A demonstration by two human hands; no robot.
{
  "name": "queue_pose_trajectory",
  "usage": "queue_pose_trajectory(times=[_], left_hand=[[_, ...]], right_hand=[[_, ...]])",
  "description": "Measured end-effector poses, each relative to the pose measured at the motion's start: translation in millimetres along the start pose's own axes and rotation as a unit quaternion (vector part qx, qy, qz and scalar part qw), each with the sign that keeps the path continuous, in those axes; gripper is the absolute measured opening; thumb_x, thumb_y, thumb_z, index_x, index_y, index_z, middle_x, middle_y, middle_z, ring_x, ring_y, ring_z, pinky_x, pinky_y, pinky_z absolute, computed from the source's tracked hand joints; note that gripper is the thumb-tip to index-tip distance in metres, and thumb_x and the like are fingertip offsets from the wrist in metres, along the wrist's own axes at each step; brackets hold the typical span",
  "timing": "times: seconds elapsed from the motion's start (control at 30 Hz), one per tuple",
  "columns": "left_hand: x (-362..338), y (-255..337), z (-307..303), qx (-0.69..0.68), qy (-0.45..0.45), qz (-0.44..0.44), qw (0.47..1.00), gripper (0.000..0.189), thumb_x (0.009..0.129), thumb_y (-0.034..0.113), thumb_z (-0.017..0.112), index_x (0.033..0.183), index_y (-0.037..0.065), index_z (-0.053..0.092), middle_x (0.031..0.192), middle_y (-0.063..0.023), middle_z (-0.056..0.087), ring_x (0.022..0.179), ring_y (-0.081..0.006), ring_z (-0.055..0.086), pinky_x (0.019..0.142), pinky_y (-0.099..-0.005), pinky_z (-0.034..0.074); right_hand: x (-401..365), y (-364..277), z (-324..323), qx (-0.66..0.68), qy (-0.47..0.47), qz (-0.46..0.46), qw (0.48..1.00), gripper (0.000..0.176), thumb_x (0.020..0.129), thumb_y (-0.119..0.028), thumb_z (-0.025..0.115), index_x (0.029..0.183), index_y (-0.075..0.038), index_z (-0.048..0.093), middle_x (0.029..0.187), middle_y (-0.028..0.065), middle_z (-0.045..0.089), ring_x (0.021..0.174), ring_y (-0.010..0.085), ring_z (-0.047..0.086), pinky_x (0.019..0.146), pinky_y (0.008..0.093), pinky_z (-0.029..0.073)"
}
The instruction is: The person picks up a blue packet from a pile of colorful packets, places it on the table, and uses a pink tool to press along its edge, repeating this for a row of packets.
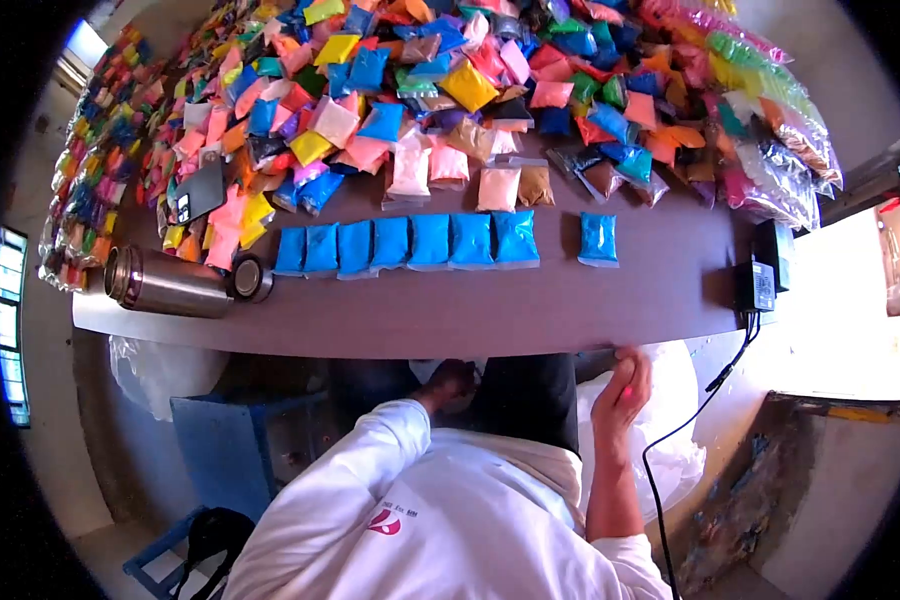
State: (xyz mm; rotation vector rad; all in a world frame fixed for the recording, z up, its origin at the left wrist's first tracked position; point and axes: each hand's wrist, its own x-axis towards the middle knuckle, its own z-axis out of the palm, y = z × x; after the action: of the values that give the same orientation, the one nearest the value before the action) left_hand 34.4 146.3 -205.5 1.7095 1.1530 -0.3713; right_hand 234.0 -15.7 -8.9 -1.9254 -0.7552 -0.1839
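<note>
Below the table's front edge, over my lap, my left hand (452, 381) is closed, its fingers in shadow beside a whitish patch. Farther right, my right hand (622, 390) is raised at the edge with fingers curled together; a small pink spot shows on it. What either hand holds, I cannot tell. On the table in front lies a row of several blue packets (431, 240), side by side in clear plastic. One more blue packet (598, 238) lies apart to the right, in front of my right hand.
A heap of colourful packets (470, 85) covers the table's back. At left lie a steel flask (170, 283), its round lid (252, 278) and a phone (201, 192). A black power adapter (756, 286) sits at right, its cable (658, 440) hanging down. White plastic bags (675, 450) are below.
</note>
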Motion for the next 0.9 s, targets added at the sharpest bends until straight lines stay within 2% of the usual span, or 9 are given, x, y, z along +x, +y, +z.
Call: queue_pose_trajectory(times=[0.07, 0.2, 0.27, 0.33, 0.4, 0.47, 0.63, 0.9], left_hand=[[3.0, -0.2, -1.0, -0.002, 0.002, 0.006, 1.0, 0.037, 0.088, 0.037, 0.052, 0.089, 0.002, 0.061, 0.076, -0.013, 0.063, 0.069, -0.0236, 0.061, 0.063, -0.0363, 0.048], [7.3, -0.1, 0.8, -0.009, 0.0, 0.014, 1.0, 0.037, 0.088, 0.037, 0.052, 0.088, 0.002, 0.061, 0.076, -0.0129, 0.063, 0.069, -0.0236, 0.061, 0.063, -0.0362, 0.048], [7.0, 0.4, 0.0, -0.012, -0.002, 0.016, 1.0, 0.037, 0.088, 0.037, 0.052, 0.088, 0.002, 0.061, 0.076, -0.0129, 0.063, 0.069, -0.0236, 0.061, 0.063, -0.0362, 0.048], [7.5, -0.1, -0.9, -0.015, -0.001, 0.018, 1.0, 0.037, 0.088, 0.037, 0.052, 0.088, 0.002, 0.061, 0.076, -0.0128, 0.063, 0.068, -0.0235, 0.061, 0.063, -0.0362, 0.048], [7.2, -1.4, -0.6, -0.019, -0.003, 0.018, 1.0, 0.036, 0.088, 0.037, 0.052, 0.088, 0.002, 0.061, 0.075, -0.0128, 0.063, 0.068, -0.0235, 0.061, 0.063, -0.0362, 0.048], [7.2, -1.8, -1.4, -0.02, -0.005, 0.019, 1.0, 0.036, 0.088, 0.037, 0.052, 0.088, 0.002, 0.061, 0.075, -0.0127, 0.063, 0.068, -0.0235, 0.061, 0.063, -0.0361, 0.048], [5.1, -4.4, -2.3, -0.028, -0.009, 0.009, 1.0, 0.036, 0.088, 0.037, 0.052, 0.087, 0.002, 0.061, 0.075, -0.0126, 0.063, 0.067, -0.0235, 0.061, 0.063, -0.0361, 0.048], [3.0, -7.9, -1.9, -0.047, -0.012, 0.01, 0.999, 0.036, 0.088, 0.037, 0.052, 0.086, 0.002, 0.061, 0.074, -0.0124, 0.062, 0.067, -0.0234, 0.06, 0.062, -0.036, 0.048]], right_hand=[[34.6, -9.7, 14.2, -0.078, 0.065, -0.065, 0.993, 0.02, 0.094, -0.016, 0.05, 0.1, -0.002, 0.062, 0.086, 0.0116, 0.06, 0.077, 0.0221, 0.059, 0.065, 0.0297, 0.047], [82.2, -51.7, 28.7, -0.099, 0.054, -0.059, 0.992, 0.018, 0.09, -0.013, 0.057, 0.105, -0.004, 0.063, 0.091, 0.012, 0.062, 0.083, 0.0254, 0.061, 0.066, 0.0328, 0.049], [106.4, -61.2, 35.9, -0.167, 0.003, -0.049, 0.985, 0.024, 0.085, -0.015, 0.062, 0.108, -0.008, 0.062, 0.097, 0.0123, 0.061, 0.086, 0.0302, 0.061, 0.072, 0.0362, 0.049], [124.6, -53.7, 49.0, -0.187, -0.004, -0.064, 0.98, 0.028, 0.084, -0.019, 0.063, 0.111, -0.01, 0.062, 0.1, 0.0118, 0.061, 0.088, 0.0291, 0.061, 0.075, 0.0353, 0.049], [132.9, -45.9, 62.2, -0.222, -0.069, -0.022, 0.972, 0.03, 0.084, -0.022, 0.063, 0.112, -0.012, 0.061, 0.102, 0.0119, 0.061, 0.09, 0.0294, 0.061, 0.077, 0.0366, 0.048], [133.6, -43.7, 72.8, -0.224, -0.066, -0.025, 0.972, 0.029, 0.083, -0.022, 0.064, 0.111, -0.012, 0.062, 0.102, 0.0113, 0.061, 0.091, 0.0293, 0.061, 0.079, 0.0376, 0.047], [125.7, -58.2, 86.9, -0.129, -0.146, -0.015, 0.981, 0.026, 0.081, -0.019, 0.066, 0.106, -0.011, 0.066, 0.101, 0.0104, 0.062, 0.087, 0.0272, 0.062, 0.075, 0.0352, 0.049], [126.3, -65.4, 97.2, -0.095, -0.171, -0.019, 0.981, 0.028, 0.078, -0.018, 0.069, 0.105, -0.009, 0.067, 0.1, 0.0106, 0.061, 0.085, 0.026, 0.062, 0.074, 0.034, 0.049]])
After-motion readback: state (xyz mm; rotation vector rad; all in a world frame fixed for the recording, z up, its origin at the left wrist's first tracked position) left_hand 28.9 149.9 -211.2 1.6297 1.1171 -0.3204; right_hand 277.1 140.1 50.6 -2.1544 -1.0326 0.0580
